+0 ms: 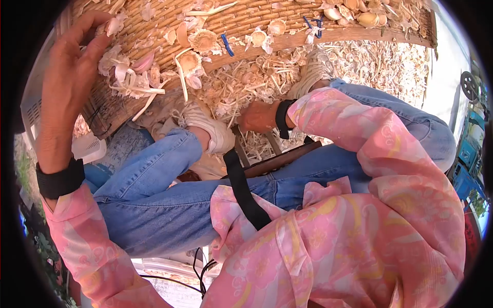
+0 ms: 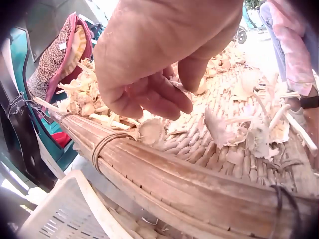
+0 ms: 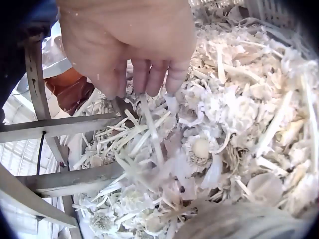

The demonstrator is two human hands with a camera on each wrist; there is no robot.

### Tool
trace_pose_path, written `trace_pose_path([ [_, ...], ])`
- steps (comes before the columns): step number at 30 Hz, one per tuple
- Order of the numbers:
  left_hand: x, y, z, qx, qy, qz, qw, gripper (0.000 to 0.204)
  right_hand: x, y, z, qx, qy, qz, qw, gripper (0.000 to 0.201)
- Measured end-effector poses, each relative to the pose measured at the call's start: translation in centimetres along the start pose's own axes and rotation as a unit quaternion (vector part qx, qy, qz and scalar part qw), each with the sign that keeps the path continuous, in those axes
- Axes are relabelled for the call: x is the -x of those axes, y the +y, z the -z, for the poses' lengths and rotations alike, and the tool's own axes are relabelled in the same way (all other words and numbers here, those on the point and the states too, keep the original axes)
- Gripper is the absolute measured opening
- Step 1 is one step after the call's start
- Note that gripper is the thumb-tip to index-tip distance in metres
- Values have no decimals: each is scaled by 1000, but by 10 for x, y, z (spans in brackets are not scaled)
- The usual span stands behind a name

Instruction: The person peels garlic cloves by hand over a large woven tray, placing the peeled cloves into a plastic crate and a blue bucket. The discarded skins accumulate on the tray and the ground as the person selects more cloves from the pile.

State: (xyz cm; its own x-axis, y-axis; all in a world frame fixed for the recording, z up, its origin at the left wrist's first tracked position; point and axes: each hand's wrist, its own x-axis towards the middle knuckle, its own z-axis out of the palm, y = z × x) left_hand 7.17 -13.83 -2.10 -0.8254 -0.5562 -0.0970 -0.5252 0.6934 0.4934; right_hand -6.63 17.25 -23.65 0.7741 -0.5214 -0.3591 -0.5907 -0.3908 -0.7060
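Observation:
My left hand (image 1: 69, 84) is above the woven tray (image 1: 154, 31) at upper left, thumb and index finger pinching a pale garlic piece (image 1: 114, 25). From the left wrist, that hand (image 2: 162, 55) has bent fingers over the tray's weave, partly hiding the piece. Pinkish garlic skins (image 1: 145, 62) and stalks lie just below it. My right hand (image 1: 258, 117) hangs low between the shoes, beside a heap of skins. In the right wrist view its fingers (image 3: 158, 77) point down, fairly straight, at the loose skins and stalks (image 3: 199, 149); whether the tips touch any is unclear.
Several garlic pieces and blue ties (image 1: 227, 45) lie along the tray's near wooden rim (image 2: 164, 174). A pale plastic basket (image 2: 67, 214) stands below its edge. Wooden slats (image 3: 75, 181) stand left of the skin heap. A black strap (image 1: 241, 190) crosses the lap.

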Motion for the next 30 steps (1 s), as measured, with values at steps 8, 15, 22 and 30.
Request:
trace_pose_path([
  [8,14,50,33,61,-3,164,985,40,31,40,22,73,-32,-204,976,18],
  [15,33,85,8,199,-30,244,949,22,21,18,120,-573,107,-79,809,37],
  [22,57,125,-21,240,-284,342,863,11,37,-48,159,-724,107,64,678,59],
  [30,53,112,-74,398,-252,387,793,6,18,-43,144,-601,282,44,747,38],
])
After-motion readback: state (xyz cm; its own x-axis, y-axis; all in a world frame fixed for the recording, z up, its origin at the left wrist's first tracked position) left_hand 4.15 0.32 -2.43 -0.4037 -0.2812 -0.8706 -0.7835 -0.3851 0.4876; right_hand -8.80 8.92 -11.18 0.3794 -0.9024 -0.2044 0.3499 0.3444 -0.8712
